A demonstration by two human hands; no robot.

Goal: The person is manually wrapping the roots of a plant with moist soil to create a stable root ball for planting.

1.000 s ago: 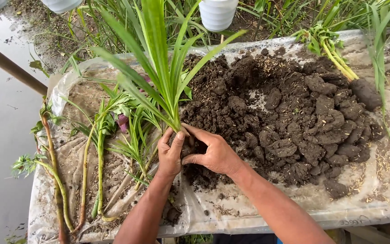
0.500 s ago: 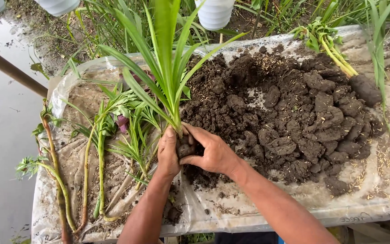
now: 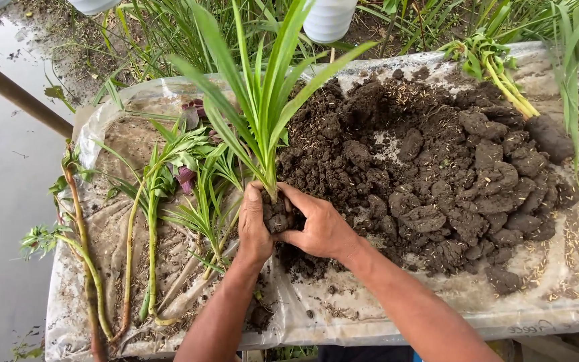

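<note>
**A:** Looking down from the head camera, what's in the hands?

**B:** A tall green plant (image 3: 263,100) with long strap leaves, held upright near the centre of the frame. Its base sits in a dark ball of soil (image 3: 276,216), and both hands are cupped round that ball. The left hand (image 3: 254,224) wraps it from the left side, fingers curled together against the dirt; the right hand (image 3: 319,228) presses from the right, fingers closed on the clump with the thumb lying across the front.

**A:** How far along does the work look?

**B:** I'd judge the soil is already packed round the roots into a rough lump, but the hands are on it and it hasn't been set down. Another plant with a finished soil ball (image 3: 549,137) lies at the upper right. Several bare-rooted plants (image 3: 149,221) lie at the left of the plastic sheet (image 3: 437,315), with no soil on them.

**A:** And the arms?

**B:** Both forearms come up from the bottom edge and meet at the clump, just at the left edge of the big soil heap (image 3: 437,174).
</note>
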